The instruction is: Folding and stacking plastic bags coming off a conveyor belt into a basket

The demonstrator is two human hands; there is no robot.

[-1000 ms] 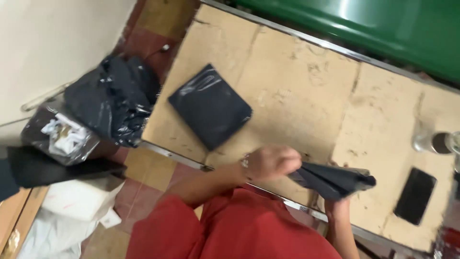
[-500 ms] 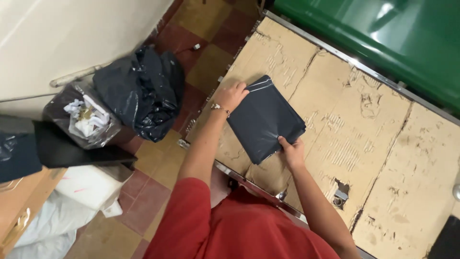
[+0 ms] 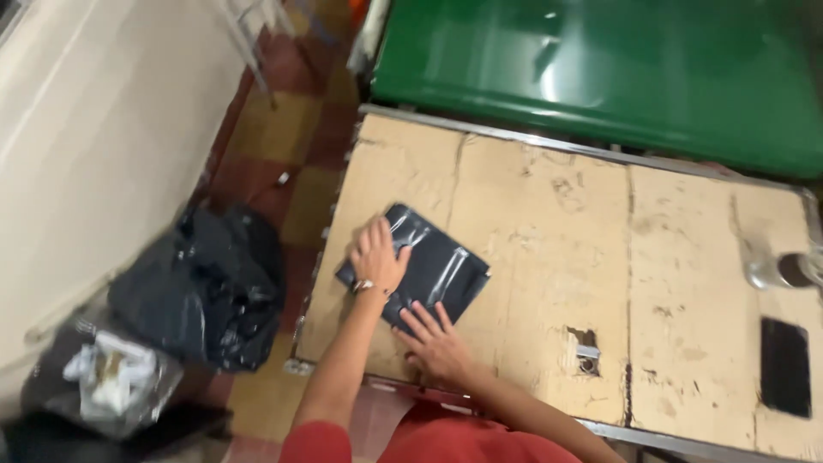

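Both hands lie flat and open on a dark plastic mailer bag (image 3: 424, 270), gripping nothing: the left hand (image 3: 377, 255) presses its spread palm on the bag's near-left part, and the right hand (image 3: 435, 339) lays its spread fingers on the bag's near edge, palm on the table just beside it.

Largest in view is the glossy green surface (image 3: 600, 77) along the far side of the table, running nearly the whole width of the frame. Next comes the worn tan worktable (image 3: 549, 257), its top scuffed and seamed in panels, edged with a metal rim; a small hole with a metal piece (image 3: 587, 347) breaks the surface near the front edge. On the floor to the left of the table sits a bulging black rubbish bag (image 3: 201, 291), and beside it, nearer the lower left corner, a clear bag of crumpled paper waste (image 3: 107, 381). The mailer bag itself rests tilted on the table's left panel, close to the left edge. Well apart, at the right end, lie a black phone (image 3: 785, 367) and, beyond it, a clear glass (image 3: 784, 270).
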